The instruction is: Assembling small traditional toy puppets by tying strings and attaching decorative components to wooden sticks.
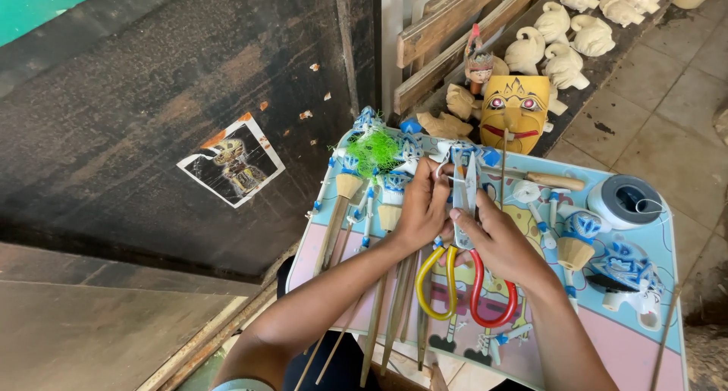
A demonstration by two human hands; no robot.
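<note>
Dark wooden boards and a tiled floor surround a small cartoon-printed lap table (641, 338) crowded with painted puppet parts. Left hand (422, 205) has its fingers pinched together on a thin pale thread or wire near the tips of steel pliers with yellow and red looped handles (464, 273); right hand (497, 239) is clamped round the pliers just below the pivot. They look stiff, light and grippy, best held at the handles. Left of the fingers, a torn square picture (231, 162) is stuck on the boards; a yellow mask (516, 110) sits above.
</note>
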